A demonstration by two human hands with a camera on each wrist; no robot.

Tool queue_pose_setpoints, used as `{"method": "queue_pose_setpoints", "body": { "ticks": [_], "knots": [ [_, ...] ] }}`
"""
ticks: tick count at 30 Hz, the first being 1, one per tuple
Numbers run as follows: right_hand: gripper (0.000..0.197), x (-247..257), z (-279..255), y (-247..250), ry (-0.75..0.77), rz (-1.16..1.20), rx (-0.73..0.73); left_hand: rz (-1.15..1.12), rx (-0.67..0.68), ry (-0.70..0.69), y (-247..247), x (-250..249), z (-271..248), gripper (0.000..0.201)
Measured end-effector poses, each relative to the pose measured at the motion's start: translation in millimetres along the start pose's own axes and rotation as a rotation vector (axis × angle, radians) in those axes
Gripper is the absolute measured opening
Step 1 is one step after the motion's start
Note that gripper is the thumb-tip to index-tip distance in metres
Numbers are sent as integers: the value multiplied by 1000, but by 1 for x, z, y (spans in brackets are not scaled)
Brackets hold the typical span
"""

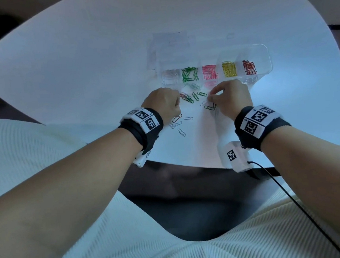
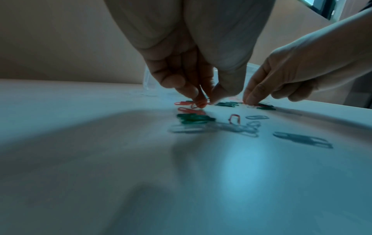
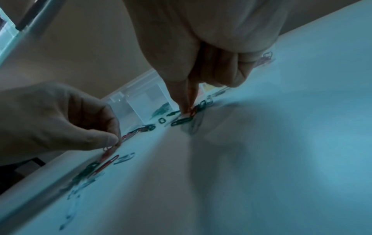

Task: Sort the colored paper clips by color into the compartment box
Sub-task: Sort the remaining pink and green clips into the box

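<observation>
A clear compartment box [image 1: 260, 47] lies across the table's middle, with white, green, pink, yellow and red clips in separate compartments. Loose paper clips [image 1: 191, 98] in green, red and white lie scattered in front of it, between my hands. My left hand [image 2: 203, 99] is down on the table, thumb and forefinger pinching a red clip [image 2: 198, 104] at the left of the scatter. My right hand [image 3: 186, 109] has its thumb and forefinger tips together on a red clip [image 3: 193, 111], beside a green clip [image 3: 181, 121]. Its other fingers are curled under.
The white table [image 1: 77, 65] has a curved near edge [image 1: 168, 162] close to my wrists. Several white clips [image 1: 180, 123] lie nearer to me, by the left wrist. A flat clear lid or sheet [image 1: 168, 46] rests behind the box. A black cable [image 1: 294, 202] hangs from the right wrist.
</observation>
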State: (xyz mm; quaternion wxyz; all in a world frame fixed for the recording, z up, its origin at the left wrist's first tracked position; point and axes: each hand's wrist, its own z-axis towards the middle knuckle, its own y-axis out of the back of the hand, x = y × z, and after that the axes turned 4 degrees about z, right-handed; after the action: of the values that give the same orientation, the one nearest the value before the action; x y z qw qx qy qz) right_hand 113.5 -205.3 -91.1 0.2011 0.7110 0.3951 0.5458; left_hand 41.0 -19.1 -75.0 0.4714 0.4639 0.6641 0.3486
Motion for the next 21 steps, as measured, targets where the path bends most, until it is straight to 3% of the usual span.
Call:
{"method": "queue_pose_setpoints", "body": {
  "ticks": [8, 12, 21],
  "knots": [
    [18, 7, 0, 2, -110, -89, -23, -185, -125, 169, 16, 19, -5, 19],
    [17, 9, 1, 4, -146, -137, 32, -332, -103, 313, 14, 21, -2, 25],
    [24, 10, -2, -1, -139, -219, 102, -187, -23, 400, 16, 24, -5, 16]
  ]
}}
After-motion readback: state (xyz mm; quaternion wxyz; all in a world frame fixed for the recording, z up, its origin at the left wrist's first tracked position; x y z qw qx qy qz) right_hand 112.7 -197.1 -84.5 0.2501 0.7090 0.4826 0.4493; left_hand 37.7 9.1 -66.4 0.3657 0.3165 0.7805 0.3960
